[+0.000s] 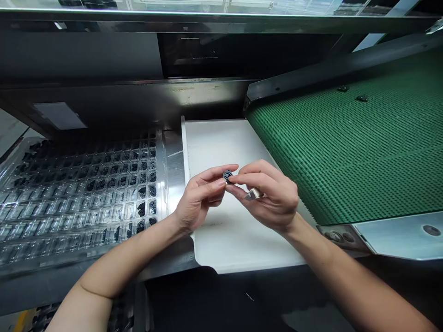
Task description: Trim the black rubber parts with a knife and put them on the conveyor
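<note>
A small black round part with a spoked face (227, 175) is held above the white tray (221, 138). My left hand (204, 193) pinches it from the left between thumb and fingers. From the other side, my right hand (266, 191) has its thumb and index fingertip against the same part. Tucked in the curled fingers of that hand is a small tool with a pale handle and a flat, pointed metal tip (254, 193). The tip points left, apart from the black part; the rest of the tool is hidden by the fingers.
To the left lies a clear plastic tray (121, 210) with many pockets, several holding similar black parts. On the right runs a green conveyor belt (363, 152) bearing two small black pieces (362, 98). A metal bar (221, 24) crosses overhead.
</note>
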Tool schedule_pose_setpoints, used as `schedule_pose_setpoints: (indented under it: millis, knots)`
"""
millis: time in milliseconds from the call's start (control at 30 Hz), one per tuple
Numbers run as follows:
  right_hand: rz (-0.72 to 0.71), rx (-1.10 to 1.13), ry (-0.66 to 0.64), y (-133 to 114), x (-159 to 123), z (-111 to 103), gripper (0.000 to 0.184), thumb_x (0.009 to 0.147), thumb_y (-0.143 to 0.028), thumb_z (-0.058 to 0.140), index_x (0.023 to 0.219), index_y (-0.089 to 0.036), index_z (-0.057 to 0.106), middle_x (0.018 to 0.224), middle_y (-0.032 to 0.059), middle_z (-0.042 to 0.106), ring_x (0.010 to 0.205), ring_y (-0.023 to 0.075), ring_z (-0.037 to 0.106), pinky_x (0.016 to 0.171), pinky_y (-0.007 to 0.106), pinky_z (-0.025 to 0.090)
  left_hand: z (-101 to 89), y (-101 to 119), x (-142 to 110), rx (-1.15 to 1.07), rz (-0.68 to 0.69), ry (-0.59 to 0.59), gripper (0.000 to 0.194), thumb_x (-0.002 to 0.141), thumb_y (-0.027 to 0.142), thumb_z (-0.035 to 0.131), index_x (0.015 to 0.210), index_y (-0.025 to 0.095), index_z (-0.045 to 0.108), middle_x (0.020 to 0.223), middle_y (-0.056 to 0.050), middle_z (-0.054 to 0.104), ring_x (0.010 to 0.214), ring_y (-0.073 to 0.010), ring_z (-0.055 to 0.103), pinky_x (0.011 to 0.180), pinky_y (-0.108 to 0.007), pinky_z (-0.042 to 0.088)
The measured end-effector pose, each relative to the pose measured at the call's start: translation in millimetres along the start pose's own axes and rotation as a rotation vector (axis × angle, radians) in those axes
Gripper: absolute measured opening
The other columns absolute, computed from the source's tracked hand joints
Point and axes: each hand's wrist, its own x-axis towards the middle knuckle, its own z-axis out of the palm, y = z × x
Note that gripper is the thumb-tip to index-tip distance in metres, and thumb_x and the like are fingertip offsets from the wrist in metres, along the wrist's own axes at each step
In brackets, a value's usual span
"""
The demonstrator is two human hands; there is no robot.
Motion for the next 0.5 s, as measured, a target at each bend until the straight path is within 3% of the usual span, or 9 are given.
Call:
schedule_pose_setpoints:
  millis: [233,367,500]
  knots:
    - [0.026,-0.011,-0.065,1.2,3.5,-5.4,0.037,0.101,-0.012,0.078,0.136,-0.024,0.075,0.103,0.0052,0.073,0.085,0.0183,0.070,0.065,0.030,0.060,1.8,-0.7,-0.5,0.067,0.000,0.007,0.032,0.094,0.043,0.081,0.112,0.016,0.083,0.072,0.003,0.035,0.065,-0.0103,0.025,0.060,-0.027,0.018]
    - [0.084,0.012,-0.081,2.1,5.5,-8.7,0.028,0.102,-0.018,0.083,0.129,-0.023,0.080,0.100,0.0054,0.070,0.083,0.0184,0.068,0.067,0.031,0.059,4.1,-0.7,-1.1,0.095,0.015,0.000,0.029,0.099,0.043,0.074,0.103,0.015,0.078,0.071,0.003,0.035,0.066,-0.0115,0.026,0.060,-0.027,0.019]
    - [0.153,0.062,-0.112,2.7,6.7,-10.9,0.020,0.102,-0.020,0.084,0.122,-0.021,0.082,0.095,0.0038,0.066,0.078,0.0161,0.063,0.061,0.030,0.052,4.5,-0.8,-1.6,0.104,0.013,-0.002,0.028,0.100,0.043,0.073,0.095,0.015,0.074,0.071,0.003,0.035,0.066,-0.0114,0.026,0.060,-0.028,0.019]
